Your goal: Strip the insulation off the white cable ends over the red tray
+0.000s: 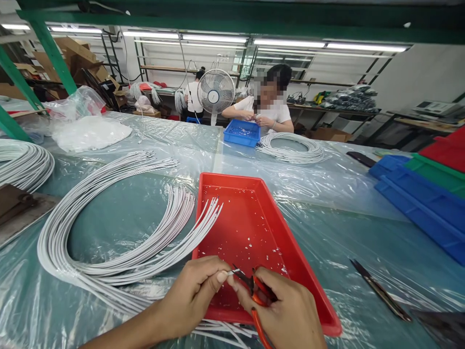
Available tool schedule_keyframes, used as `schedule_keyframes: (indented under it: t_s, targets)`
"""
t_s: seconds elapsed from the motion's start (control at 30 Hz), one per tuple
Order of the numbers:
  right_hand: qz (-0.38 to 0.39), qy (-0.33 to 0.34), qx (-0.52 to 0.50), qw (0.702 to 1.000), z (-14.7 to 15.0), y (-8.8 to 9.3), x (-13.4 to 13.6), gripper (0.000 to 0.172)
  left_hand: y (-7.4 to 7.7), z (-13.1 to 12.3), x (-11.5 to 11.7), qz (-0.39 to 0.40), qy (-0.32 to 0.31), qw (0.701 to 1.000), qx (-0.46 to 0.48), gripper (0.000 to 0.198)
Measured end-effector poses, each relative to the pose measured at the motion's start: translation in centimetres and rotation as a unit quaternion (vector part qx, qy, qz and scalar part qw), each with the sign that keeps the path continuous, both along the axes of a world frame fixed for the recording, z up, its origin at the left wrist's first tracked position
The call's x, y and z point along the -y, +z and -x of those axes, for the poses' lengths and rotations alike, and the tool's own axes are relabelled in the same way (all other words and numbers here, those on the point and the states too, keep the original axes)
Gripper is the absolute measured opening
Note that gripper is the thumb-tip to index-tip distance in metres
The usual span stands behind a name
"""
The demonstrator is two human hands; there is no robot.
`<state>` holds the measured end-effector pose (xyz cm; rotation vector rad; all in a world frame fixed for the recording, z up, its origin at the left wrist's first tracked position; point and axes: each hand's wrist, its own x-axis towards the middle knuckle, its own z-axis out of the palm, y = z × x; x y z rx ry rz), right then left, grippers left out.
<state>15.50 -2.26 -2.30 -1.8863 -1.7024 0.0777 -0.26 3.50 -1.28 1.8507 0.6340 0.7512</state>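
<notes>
Pinched between the thumb and fingers of my left hand is the end of a white cable. My right hand is wrapped round cutting pliers with orange handles, their dark jaws at the cable's end. Both hands are over the near part of a red tray, which is scattered with small white scraps. A large coil of white cables lies to the left, and some of its ends rest over the tray's left rim. More cable lengths pass beneath my hands at the tray's near edge.
At the right lies a utility knife, with stacked blue bins beyond it. Across the plastic-covered table, a co-worker handles something above a blue tray, beside another cable coil. A green frame bar crosses overhead.
</notes>
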Motion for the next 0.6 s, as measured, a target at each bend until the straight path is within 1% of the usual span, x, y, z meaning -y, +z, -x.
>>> schedule_keyframes:
  t_s: [0.17, 0.3, 0.37, 0.47, 0.6]
  targets:
    - [-0.005, 0.008, 0.016, 1.0, -0.34, -0.27, -0.17, 0.048, -0.17, 0.0, -0.07, -0.016, 0.012, 1.0, -0.015, 0.029]
    - [-0.021, 0.031, 0.051, 0.998, -0.62, -0.57, -0.15, 0.045, -0.27, -0.09, 0.03, -0.031, 0.058, 0.998, -0.006, 0.02]
    - [-0.013, 0.025, 0.048, 0.998, -0.59, -0.59, -0.06, 0.045, -0.3, -0.19, 0.08, -0.042, 0.074, 0.996, 0.011, 0.016]
    - [-0.004, 0.012, 0.04, 0.999, -0.49, -0.49, 0.05, 0.044, -0.4, -0.28, 0.19, -0.073, 0.082, 0.993, 0.03, 0.014]
    - [-0.013, 0.035, 0.054, 0.998, -0.65, -0.46, 0.0, 0.042, -0.65, -0.2, 0.48, -0.13, 0.096, 0.985, 0.056, 0.013]
